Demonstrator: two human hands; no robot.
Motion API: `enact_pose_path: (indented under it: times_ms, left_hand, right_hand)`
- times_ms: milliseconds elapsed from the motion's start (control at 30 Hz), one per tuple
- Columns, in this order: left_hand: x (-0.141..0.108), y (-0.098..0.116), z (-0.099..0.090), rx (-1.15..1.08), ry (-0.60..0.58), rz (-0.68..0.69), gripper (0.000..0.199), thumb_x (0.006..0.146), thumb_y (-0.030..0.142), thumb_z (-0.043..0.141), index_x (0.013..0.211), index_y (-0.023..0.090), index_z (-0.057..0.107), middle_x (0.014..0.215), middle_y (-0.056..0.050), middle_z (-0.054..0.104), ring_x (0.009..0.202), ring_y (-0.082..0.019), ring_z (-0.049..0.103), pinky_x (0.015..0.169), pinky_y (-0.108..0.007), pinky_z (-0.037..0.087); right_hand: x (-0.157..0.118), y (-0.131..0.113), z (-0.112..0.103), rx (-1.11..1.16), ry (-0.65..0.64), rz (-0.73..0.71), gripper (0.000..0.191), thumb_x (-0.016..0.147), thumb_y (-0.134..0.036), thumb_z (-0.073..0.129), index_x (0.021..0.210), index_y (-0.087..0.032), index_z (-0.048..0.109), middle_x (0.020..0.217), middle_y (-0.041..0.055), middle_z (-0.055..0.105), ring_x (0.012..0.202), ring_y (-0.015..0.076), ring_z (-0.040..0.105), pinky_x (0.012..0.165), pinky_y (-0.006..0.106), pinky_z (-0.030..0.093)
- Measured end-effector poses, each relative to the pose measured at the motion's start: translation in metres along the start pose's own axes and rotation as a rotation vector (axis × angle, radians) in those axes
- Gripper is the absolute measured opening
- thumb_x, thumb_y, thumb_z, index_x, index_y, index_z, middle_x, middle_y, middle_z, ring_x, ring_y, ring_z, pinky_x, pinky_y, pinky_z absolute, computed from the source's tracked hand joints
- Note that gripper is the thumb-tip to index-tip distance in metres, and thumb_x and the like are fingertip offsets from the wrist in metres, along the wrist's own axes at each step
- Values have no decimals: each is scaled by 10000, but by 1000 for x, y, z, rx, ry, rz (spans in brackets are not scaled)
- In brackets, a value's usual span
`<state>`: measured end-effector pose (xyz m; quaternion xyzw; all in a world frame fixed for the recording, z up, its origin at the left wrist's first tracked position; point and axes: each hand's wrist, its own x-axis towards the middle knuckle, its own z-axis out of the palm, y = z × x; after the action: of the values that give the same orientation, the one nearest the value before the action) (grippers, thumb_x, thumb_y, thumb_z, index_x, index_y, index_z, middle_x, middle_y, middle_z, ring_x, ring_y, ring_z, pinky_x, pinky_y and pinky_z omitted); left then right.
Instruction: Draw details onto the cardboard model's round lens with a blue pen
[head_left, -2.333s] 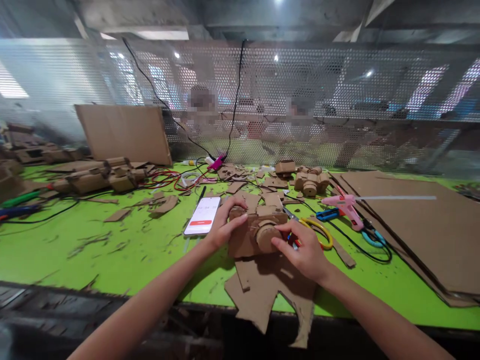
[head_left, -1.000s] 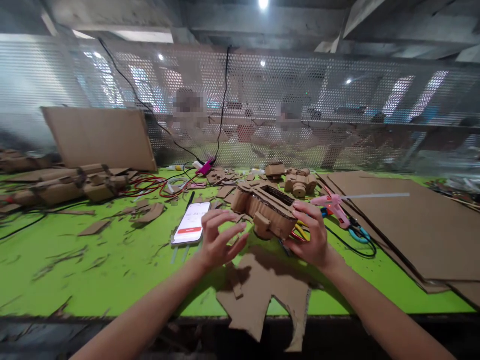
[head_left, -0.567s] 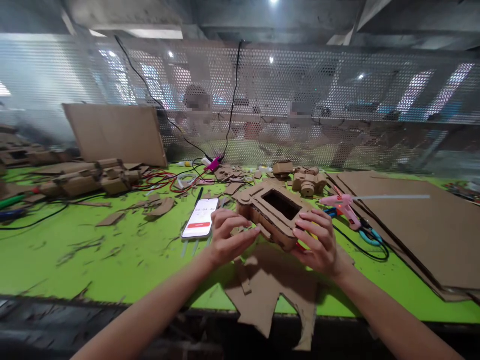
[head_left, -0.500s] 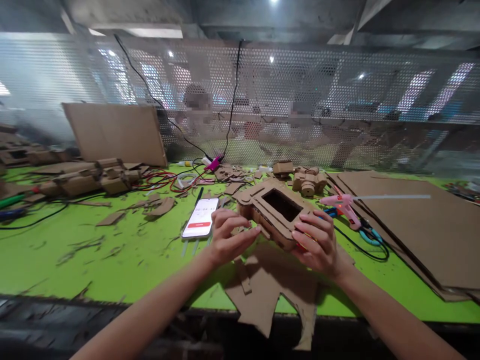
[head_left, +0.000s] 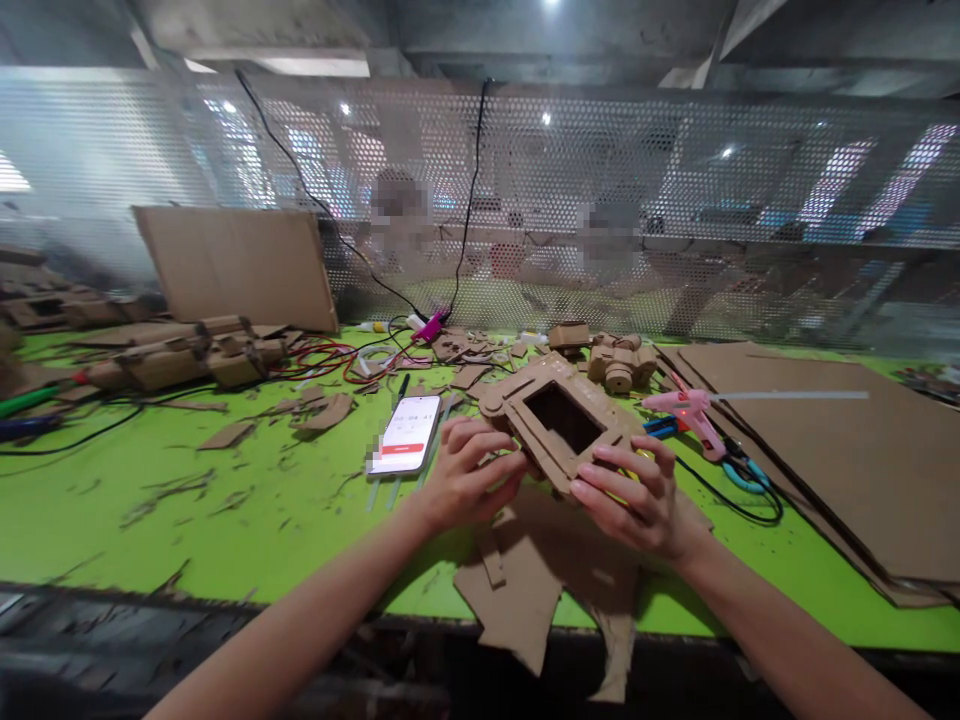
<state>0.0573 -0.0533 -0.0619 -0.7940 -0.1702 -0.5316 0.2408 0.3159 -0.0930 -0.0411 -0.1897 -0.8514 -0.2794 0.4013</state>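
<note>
A hand-built cardboard box (head_left: 517, 440) with a rectangular window in its face and a rounded corner at the left is held up, tilted, over the table. My right hand (head_left: 637, 495) grips its lower right corner, fingers over the front. My left hand (head_left: 472, 475) is closed at the lower left edge, with the fingertips partly hidden against it. Something yellow (head_left: 621, 486) shows between the right fingers, too covered to name. Below the box lies a torn cardboard sheet (head_left: 517, 600) with a narrow strip on it, overhanging the table edge.
A phone (head_left: 405, 435) showing a timer lies left of my left hand. To the right are a pink glue gun (head_left: 690, 408), blue-handled pliers (head_left: 742, 475) and stacked cardboard sheets (head_left: 825, 450). Cardboard models (head_left: 621, 362), scraps and cables lie along the back, before a perforated screen (head_left: 525, 200).
The box has tipped up, so its window faces me more. My left hand has shifted slightly right, its fingers curling closer to the box's edge. My right hand keeps its hold.
</note>
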Motion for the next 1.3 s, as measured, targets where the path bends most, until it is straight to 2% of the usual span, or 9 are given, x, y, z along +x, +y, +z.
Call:
enact_pose_path:
  times_ms: [233, 400, 600, 667, 767, 967, 1133, 1200, 1300]
  left_hand:
    - [5, 3, -2, 16, -41, 20, 162, 780, 184, 669, 918, 232, 597, 902, -40, 641, 913, -222, 519, 832, -394, 417]
    - [3, 3, 3, 34, -76, 0, 156, 779, 184, 644, 903, 238, 565, 914, -38, 613, 908, -219, 516, 819, -381, 405]
    - [1, 4, 6, 67, -49, -20, 212, 759, 190, 667, 931, 241, 552, 919, -37, 609, 915, -223, 521, 840, -386, 409]
    - [0, 5, 6, 50, -32, -28, 249, 763, 215, 676, 974, 254, 551, 954, -38, 624, 965, -232, 540, 875, -397, 427]
    - [0, 6, 6, 41, -7, -61, 316, 793, 260, 676, 1074, 266, 533, 1047, -56, 628, 1084, -257, 559, 934, -426, 453]
    - [3, 9, 0, 135, -10, -219, 307, 844, 273, 668, 1132, 255, 562, 1176, -101, 549, 1194, -299, 483, 999, -478, 450]
    - [6, 5, -7, -30, 169, -153, 390, 891, 372, 536, 1276, 314, 507, 1208, -82, 546, 1206, -309, 503, 1017, -551, 442]
    - [5, 0, -8, -141, 213, -231, 383, 927, 473, 430, 1269, 320, 512, 1222, -78, 549, 1245, -324, 498, 1031, -585, 432]
    - [3, -9, -9, -249, 139, -438, 387, 985, 492, 292, 1076, 285, 606, 1228, -76, 568, 1296, -316, 476, 1060, -580, 413]
  right_hand:
    - [12, -6, 0, -170, 74, -176, 286, 866, -151, 678, 1036, -381, 663, 915, -118, 778, 894, 142, 709, 936, 377, 462]
    - [5, -3, 4, -53, 24, -71, 434, 854, -177, 697, 1174, -457, 610, 980, -118, 770, 955, 160, 703, 952, 388, 452]
    - [5, -5, 8, -25, 71, -52, 478, 814, -132, 698, 1191, -412, 612, 1019, -70, 755, 1018, 179, 682, 989, 396, 456]
    - [6, -6, 12, 59, 118, 84, 540, 796, -175, 700, 1268, -403, 569, 1076, -21, 732, 1064, 228, 670, 985, 453, 481]
    - [4, -8, 20, 250, 168, 418, 598, 757, -237, 736, 1316, -325, 543, 1173, 75, 668, 1132, 296, 634, 949, 499, 530]
    - [-7, -7, 41, 957, 198, 1043, 611, 680, -367, 851, 1215, -297, 567, 1221, 75, 670, 1098, 253, 674, 894, 399, 587]
    - [-9, -3, 52, 1259, 213, 1242, 533, 674, -433, 829, 1146, -276, 637, 1158, 65, 736, 1062, 268, 704, 894, 406, 591]
    - [-7, 0, 49, 1302, 187, 1263, 435, 749, -500, 736, 1107, -262, 669, 1092, 66, 757, 972, 266, 730, 852, 418, 602]
    - [-3, 3, 39, 1346, 54, 1203, 383, 843, -566, 578, 1029, -257, 706, 971, 69, 772, 822, 259, 743, 771, 428, 616]
